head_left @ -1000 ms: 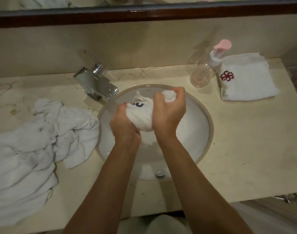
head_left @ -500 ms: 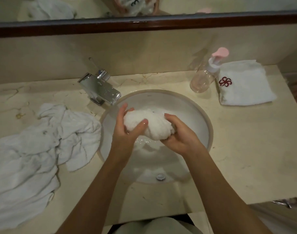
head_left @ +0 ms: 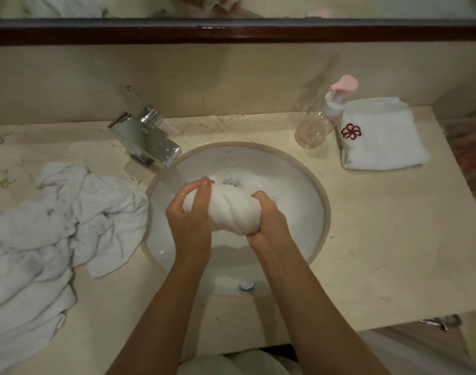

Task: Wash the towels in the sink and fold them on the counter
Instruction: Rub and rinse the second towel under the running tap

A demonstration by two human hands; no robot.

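left hand (head_left: pixel 189 217) and right hand (head_left: pixel 269 226) both grip a bunched, twisted white wet towel (head_left: pixel 228 209) over the round white ceramic sink (head_left: pixel 299 185), fingers curled around it.

Single head view, close above the sink (head_left: pixel 316 185), facing steeply down
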